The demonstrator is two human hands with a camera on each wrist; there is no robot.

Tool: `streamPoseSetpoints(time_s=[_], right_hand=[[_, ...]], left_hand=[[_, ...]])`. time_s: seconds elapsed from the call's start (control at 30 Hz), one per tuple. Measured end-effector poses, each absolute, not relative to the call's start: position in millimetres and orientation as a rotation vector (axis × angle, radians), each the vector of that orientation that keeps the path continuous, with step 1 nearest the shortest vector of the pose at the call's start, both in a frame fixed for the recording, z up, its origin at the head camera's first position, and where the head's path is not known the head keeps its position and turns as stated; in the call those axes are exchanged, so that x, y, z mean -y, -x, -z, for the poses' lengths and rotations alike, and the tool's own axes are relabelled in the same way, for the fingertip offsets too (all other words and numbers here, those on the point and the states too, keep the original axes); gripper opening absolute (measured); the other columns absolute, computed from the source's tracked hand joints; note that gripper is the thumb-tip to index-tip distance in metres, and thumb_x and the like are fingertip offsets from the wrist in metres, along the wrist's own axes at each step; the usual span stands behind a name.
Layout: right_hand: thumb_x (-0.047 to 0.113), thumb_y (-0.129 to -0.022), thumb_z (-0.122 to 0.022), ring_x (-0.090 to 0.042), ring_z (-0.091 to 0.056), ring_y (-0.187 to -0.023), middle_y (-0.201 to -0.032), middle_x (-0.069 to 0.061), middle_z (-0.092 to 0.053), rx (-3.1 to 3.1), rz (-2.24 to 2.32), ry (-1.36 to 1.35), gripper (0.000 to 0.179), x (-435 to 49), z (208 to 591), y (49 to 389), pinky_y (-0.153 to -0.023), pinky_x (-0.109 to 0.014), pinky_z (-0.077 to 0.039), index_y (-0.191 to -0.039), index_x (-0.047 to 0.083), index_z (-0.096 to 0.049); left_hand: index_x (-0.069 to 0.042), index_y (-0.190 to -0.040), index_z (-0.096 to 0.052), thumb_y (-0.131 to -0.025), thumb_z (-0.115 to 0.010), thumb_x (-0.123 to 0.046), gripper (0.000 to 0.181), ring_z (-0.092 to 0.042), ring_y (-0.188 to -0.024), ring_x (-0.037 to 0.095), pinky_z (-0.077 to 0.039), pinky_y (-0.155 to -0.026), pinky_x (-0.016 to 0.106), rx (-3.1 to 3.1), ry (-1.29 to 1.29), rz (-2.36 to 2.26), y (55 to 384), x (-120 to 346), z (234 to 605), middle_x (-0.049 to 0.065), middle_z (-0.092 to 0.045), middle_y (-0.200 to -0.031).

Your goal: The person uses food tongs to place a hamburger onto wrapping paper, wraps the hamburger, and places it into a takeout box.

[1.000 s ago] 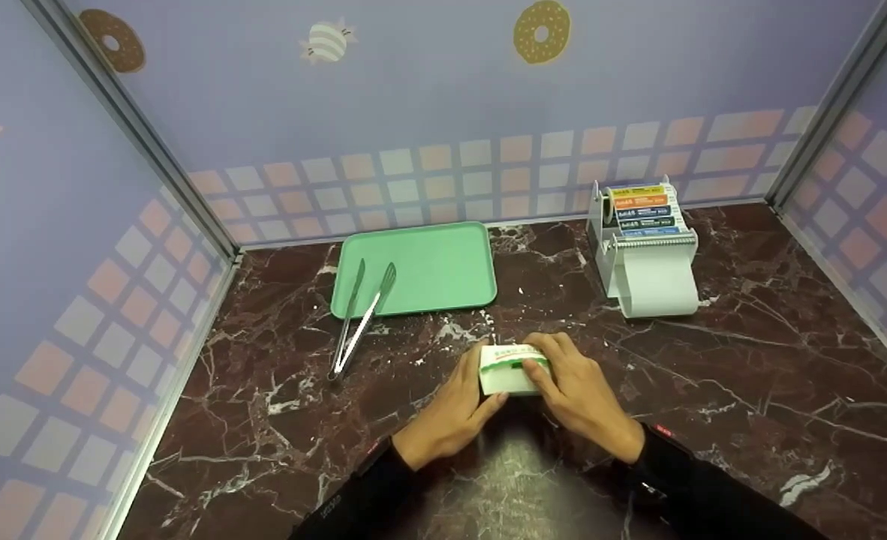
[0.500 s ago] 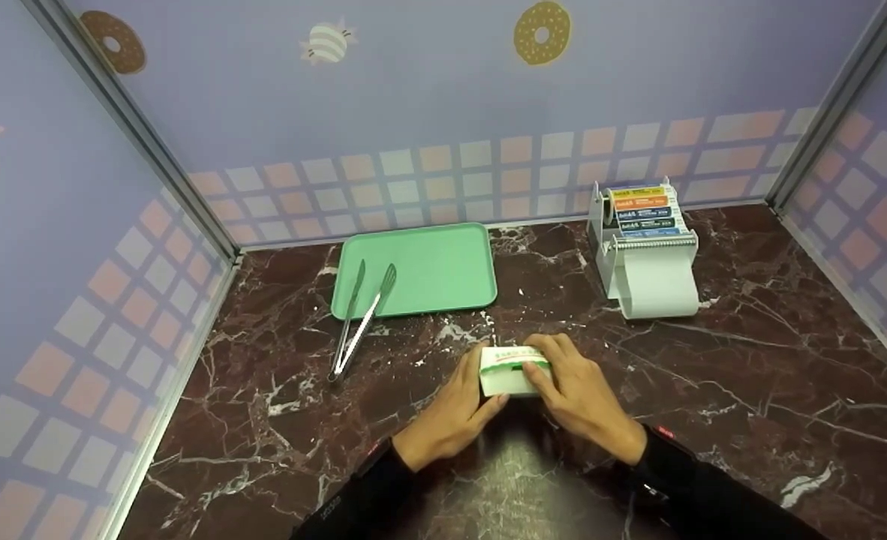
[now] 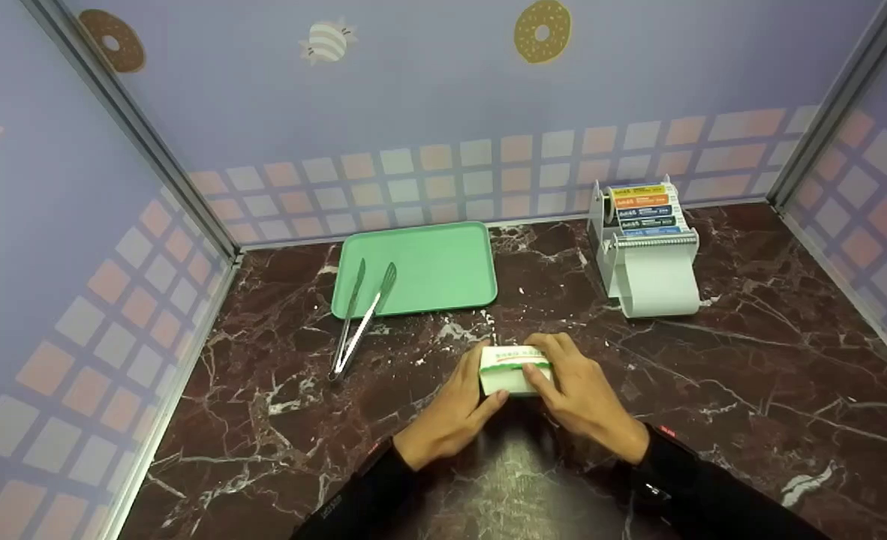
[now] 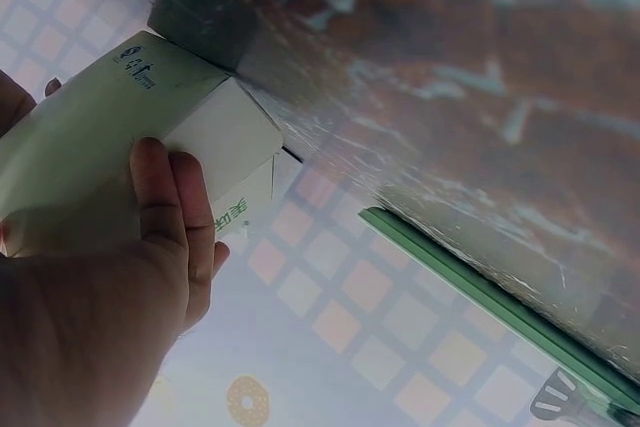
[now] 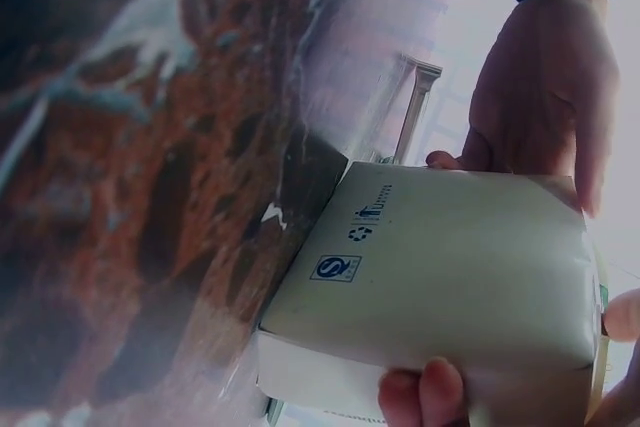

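Observation:
A small white paper food box [image 3: 515, 382] with a green trim line and printing stands on the dark marbled counter, in front of the person. From the left, the left hand [image 3: 447, 412] holds it, fingers along the side and thumb at the near face. The right hand [image 3: 582, 386] grips the other side, its thumb pressing near the green edge of the lid. In the left wrist view, fingertips lie against a pale wall of the box [image 4: 90, 162]. Blue printed marks show on the box [image 5: 450, 267] in the right wrist view. Its inside is hidden.
Behind the box lies a green tray [image 3: 443, 270]. Metal tongs [image 3: 359, 330] rest partly on it, their joined end on the counter. A label dispenser [image 3: 642, 217] with several coloured rolls and a hanging white strip stands at the back right. Patterned walls enclose the counter.
The dark gap beside the right thumb, beneath the box's green edge, has nearly closed. Otherwise both hands stay in almost the same place.

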State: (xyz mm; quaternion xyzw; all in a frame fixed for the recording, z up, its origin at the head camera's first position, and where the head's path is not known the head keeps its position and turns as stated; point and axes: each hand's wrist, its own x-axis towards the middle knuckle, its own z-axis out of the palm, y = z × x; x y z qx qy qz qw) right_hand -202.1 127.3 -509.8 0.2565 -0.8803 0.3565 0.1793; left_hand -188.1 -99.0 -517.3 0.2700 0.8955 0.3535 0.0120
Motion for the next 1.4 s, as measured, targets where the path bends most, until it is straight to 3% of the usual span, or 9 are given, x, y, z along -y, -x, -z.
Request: streamPoseSetpoints(time_s=[0.47, 0.67, 0.83, 1.0, 1.4], right_hand=[[0.027, -0.099, -0.061, -0.009, -0.052, -0.072, -0.106, -0.007, -0.058, 2.478, -1.025, -0.754, 0.030, -127.4, 510.1, 200.6, -0.062, -0.028, -0.050, -0.125, 0.011, -0.058], [0.028, -0.098, -0.063, -0.008, -0.050, -0.072, -0.109, -0.007, -0.057, 2.502, -1.048, -0.727, 0.032, -126.5, 511.2, 199.5, -0.061, -0.027, -0.048, -0.125, 0.012, -0.059], [0.028, -0.098, -0.063, -0.008, -0.048, -0.070, -0.107, -0.005, -0.056, 2.509, -1.051, -0.707, 0.032, -126.1, 510.9, 199.3, -0.060, -0.027, -0.046, -0.126, 0.013, -0.059], [0.028, -0.099, -0.063, -0.010, -0.048, -0.069, -0.107, -0.005, -0.056, 2.521, -1.057, -0.690, 0.033, -125.7, 509.1, 198.7, -0.060, -0.028, -0.045, -0.127, 0.013, -0.059], [0.026, -0.099, -0.064, -0.012, -0.050, -0.072, -0.110, -0.007, -0.057, 2.516, -1.056, -0.657, 0.032, -123.1, 511.2, 197.2, -0.065, -0.032, -0.048, -0.128, 0.013, -0.060]], left_hand=[[0.000, -0.156, -0.021, -0.111, -0.037, -0.038, 0.061, -0.048, -0.135, 0.031, -0.039, -0.117, 0.049, -2.787, -0.799, -1.190, 187.1, 96.3, 515.8, 0.020, -0.041, -0.151], [-0.006, -0.149, -0.032, -0.111, -0.036, -0.034, 0.048, -0.057, -0.110, 0.025, -0.051, -0.099, 0.044, -2.822, -0.734, -1.280, 186.2, 90.4, 514.9, 0.014, -0.049, -0.137], [-0.007, -0.146, -0.035, -0.111, -0.036, -0.035, 0.044, -0.056, -0.100, 0.021, -0.052, -0.089, 0.038, -2.846, -0.689, -1.314, 186.3, 86.9, 513.6, 0.011, -0.051, -0.132], [-0.006, -0.144, -0.036, -0.111, -0.035, -0.036, 0.045, -0.055, -0.095, 0.019, -0.051, -0.084, 0.035, -2.832, -0.665, -1.331, 187.0, 85.3, 511.7, 0.011, -0.051, -0.131], [-0.008, -0.143, -0.038, -0.110, -0.038, -0.037, 0.044, -0.057, -0.099, 0.020, -0.052, -0.088, 0.037, -2.831, -0.617, -1.340, 187.0, 83.5, 511.4, 0.010, -0.051, -0.133]])
